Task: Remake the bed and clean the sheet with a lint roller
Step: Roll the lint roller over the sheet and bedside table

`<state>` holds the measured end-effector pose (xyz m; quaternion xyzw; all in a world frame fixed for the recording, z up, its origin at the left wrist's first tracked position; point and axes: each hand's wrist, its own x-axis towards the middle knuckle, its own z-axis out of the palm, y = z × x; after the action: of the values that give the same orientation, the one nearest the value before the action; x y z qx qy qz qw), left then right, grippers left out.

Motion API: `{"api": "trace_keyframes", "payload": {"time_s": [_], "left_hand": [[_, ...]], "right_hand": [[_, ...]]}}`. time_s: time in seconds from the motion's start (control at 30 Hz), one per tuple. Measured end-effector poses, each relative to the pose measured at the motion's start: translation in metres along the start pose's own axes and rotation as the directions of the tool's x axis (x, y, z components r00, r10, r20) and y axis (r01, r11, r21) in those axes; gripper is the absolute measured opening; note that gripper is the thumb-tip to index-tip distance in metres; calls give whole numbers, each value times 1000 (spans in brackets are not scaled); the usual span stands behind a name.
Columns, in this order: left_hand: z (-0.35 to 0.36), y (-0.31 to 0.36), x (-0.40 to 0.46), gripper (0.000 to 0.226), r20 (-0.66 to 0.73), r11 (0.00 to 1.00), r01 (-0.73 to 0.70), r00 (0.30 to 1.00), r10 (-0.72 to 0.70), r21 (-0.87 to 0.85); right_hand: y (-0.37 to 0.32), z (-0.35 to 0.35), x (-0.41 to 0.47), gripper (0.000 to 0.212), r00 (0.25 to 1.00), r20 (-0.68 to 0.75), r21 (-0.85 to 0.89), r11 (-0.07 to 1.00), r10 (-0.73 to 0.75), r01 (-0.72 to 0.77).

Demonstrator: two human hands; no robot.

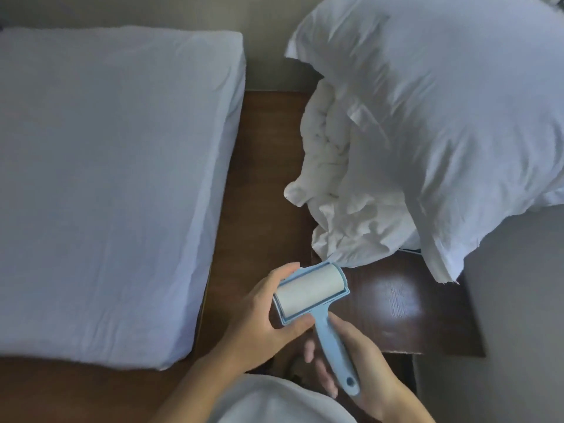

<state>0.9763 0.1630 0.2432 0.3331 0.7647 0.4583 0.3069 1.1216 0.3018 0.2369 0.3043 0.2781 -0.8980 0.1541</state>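
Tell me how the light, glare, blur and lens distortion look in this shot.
Head view: dim, bluish light; a soft glare patch on the dark wooden nightstand; the mattress edges bow from wide-angle distortion; the lint roller reads fairly sharp, while the right hand has slightly blurred fingertips; the pillow goes soft toward the frame edge.

Bare forearms (pixel 195 380) — a white garment (pixel 274 404) at the chest.
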Motion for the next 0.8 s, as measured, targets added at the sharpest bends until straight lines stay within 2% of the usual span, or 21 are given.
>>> {"api": "trace_keyframes", "payload": {"time_s": [0.03,0.1,0.23,0.3,0.4,0.47,0.57,0.63,0.7,0.8], "left_hand": [[-4,-4,-2,67,-46,999,29,998,-30,-24],[-14,-11,-1,59,-110,994,87,990,-93,-63],[-34,-32,16,47,-192,988,113,972,-132,-110],[-50,-44,35,43,-237,987,120,961,-142,-105],[-83,-71,69,37,-301,983,143,938,-171,-114],[-113,-90,95,29,-309,975,181,927,-213,-130],[-160,-108,135,23,-300,969,212,923,-241,-124],[-186,-114,159,21,-295,966,231,920,-256,-118],[-209,-118,183,20,-299,965,234,918,-260,-120],[-237,-120,223,19,-299,963,241,916,-268,-124]], "right_hand": [[-1,0,8,46,995,66,91,993,68,-74],[-4,1,27,49,985,135,181,974,110,-133],[-13,12,63,46,989,119,216,969,93,-117],[-23,19,86,45,997,61,230,971,50,-62],[-44,28,126,45,994,-105,169,985,-27,45],[-62,36,157,55,982,-165,96,989,-93,110],[-104,60,205,87,962,-223,-31,988,-156,153],[-133,83,233,98,960,-217,-26,985,-175,173],[-159,104,258,93,964,-178,5,980,-197,201],[-193,124,296,72,962,-198,-17,982,-186,187]]}}
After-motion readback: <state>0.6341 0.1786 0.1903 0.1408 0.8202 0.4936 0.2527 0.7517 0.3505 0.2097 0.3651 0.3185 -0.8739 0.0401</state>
